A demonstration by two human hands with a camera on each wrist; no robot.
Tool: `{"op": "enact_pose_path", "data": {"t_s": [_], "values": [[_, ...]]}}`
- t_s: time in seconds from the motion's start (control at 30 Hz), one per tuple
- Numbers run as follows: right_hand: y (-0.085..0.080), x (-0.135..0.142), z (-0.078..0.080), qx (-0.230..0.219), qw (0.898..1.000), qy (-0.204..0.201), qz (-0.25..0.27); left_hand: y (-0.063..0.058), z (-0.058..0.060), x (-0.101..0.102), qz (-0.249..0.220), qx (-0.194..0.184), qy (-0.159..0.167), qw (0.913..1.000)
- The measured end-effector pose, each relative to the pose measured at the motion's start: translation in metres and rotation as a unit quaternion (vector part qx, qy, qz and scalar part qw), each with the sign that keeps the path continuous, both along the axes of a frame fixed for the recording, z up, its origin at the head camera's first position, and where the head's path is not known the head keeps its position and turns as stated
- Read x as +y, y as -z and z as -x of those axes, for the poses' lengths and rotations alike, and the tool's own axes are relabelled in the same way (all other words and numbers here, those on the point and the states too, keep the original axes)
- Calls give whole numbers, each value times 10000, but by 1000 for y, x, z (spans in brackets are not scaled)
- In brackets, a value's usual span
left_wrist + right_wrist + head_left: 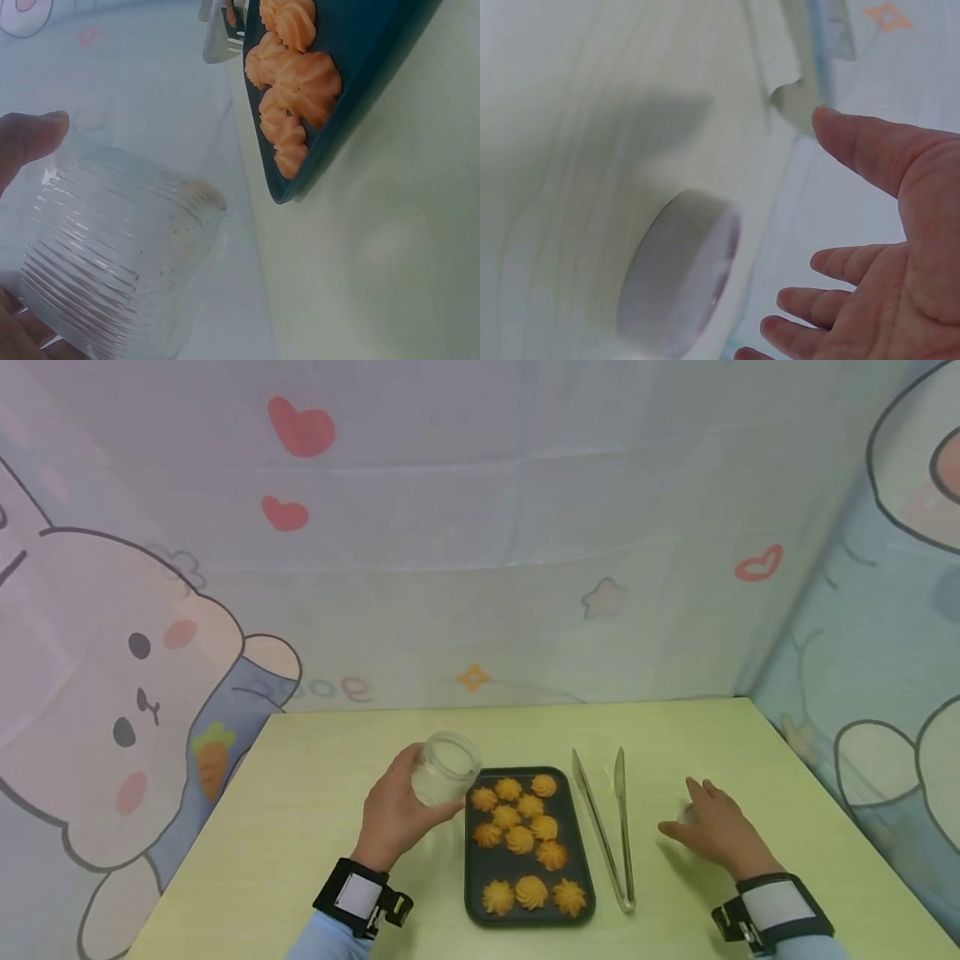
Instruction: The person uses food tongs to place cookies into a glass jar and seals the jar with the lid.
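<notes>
My left hand (397,814) grips a clear ribbed jar (447,768) by its side, tilted and held at the back left corner of the baking tray. Ribs and a few specks show on the jar (120,255) in the left wrist view; I see nothing else in it. My right hand (720,831) hovers at the right, thumb and fingers spread, holding nothing. Below it a round whitish lid (675,277) lies on the table, apart from the fingers; in the head view the hand hides most of it.
A dark baking tray (491,877) with several golden swirled cookies (519,840) sits mid-table. Metal tongs (624,827) lie spread between the tray and my right hand. The pale table (322,760) ends at a printed cloth backdrop (525,610).
</notes>
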State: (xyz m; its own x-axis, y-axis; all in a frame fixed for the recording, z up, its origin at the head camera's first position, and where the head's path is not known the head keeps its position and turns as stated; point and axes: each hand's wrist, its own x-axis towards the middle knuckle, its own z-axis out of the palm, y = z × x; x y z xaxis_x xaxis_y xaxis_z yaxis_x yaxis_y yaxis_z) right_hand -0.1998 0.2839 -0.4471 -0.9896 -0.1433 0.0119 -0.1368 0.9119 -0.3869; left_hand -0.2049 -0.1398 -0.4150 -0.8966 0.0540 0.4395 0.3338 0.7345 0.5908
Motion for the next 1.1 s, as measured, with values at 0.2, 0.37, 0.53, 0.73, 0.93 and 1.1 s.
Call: {"op": "enact_pose_path", "data": {"t_s": [0.2,0.37,0.53,0.73,0.93,1.1], "values": [[-11,-20,-4,-62,9996,-67,254,11,11,-10,-495,-291,-225,9981],[-13,-25,-5,-110,9995,-79,277,21,17,-18,-856,-533,-360,9942],[-12,-27,-4,-59,9996,-104,251,28,22,-25,-1151,-843,-431,9888],[-13,-28,-5,-155,9990,-173,384,34,26,-29,-1398,-1124,-536,9823],[-12,-29,-7,-283,9982,-175,499,42,28,-32,-1492,-1206,-580,9797],[-12,-31,-8,-347,9975,-164,595,49,29,-34,-1512,-1234,-600,9789]]}}
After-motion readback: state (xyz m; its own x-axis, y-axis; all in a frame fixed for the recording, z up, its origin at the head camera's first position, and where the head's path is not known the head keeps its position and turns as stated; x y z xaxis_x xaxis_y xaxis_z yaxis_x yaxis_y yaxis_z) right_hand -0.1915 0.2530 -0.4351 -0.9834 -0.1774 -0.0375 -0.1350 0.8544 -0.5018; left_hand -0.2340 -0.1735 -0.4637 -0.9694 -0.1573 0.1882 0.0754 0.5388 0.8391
